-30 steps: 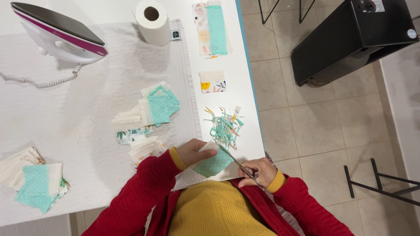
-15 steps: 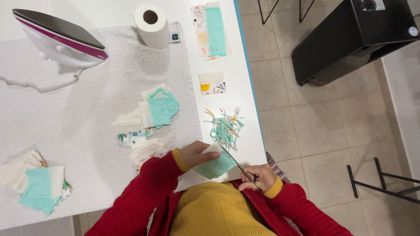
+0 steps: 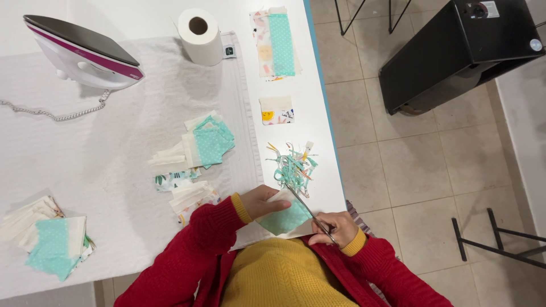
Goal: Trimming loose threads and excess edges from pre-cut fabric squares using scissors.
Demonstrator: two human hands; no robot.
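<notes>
Now right hand (image 3: 336, 226) scissors (image 3: 307, 209) cutting teal fabric piece (image 3: 286, 216), left hand (image 3: 263, 200) holding.

- The person wears a red knitted cardigan, open at the front, with long sleeves.
- Under it there is a mustard-yellow sweater with a cable pattern on the chest.
- A yellow cuff shows at each wrist, below the red sleeve.
- The left hand (image 3: 263, 200) and the right hand (image 3: 336, 227) are bare, without gloves.
</notes>
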